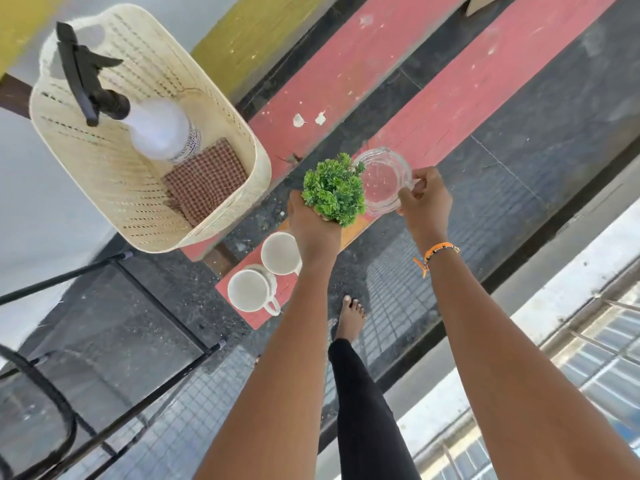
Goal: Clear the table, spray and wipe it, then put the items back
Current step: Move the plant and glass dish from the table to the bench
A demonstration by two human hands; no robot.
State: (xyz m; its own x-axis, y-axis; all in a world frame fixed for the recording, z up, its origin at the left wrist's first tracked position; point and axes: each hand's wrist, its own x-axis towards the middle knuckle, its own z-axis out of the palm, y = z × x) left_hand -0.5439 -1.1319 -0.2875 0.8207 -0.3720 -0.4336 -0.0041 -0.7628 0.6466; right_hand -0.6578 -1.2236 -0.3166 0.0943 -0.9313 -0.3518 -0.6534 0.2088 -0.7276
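Note:
My left hand (313, 225) grips a small green artificial plant (334, 188) from below, held above the pink bench (450, 109). Just to its right, my right hand (424, 199) pinches the rim of a clear glass dish (382, 181). Two white mugs (263, 271) stand side by side on the near end of the bench, below my left wrist. A cream plastic basket (114, 174) at the left holds a white spray bottle (159, 129) with a black trigger and a brown checked cloth (204, 180).
A glass-topped table with a black metal frame (114, 344) fills the lower left. A second pink plank (346, 71) runs parallel further away. My bare foot (351, 320) stands on the dark floor. A ledge and window grille (588, 341) lie to the right.

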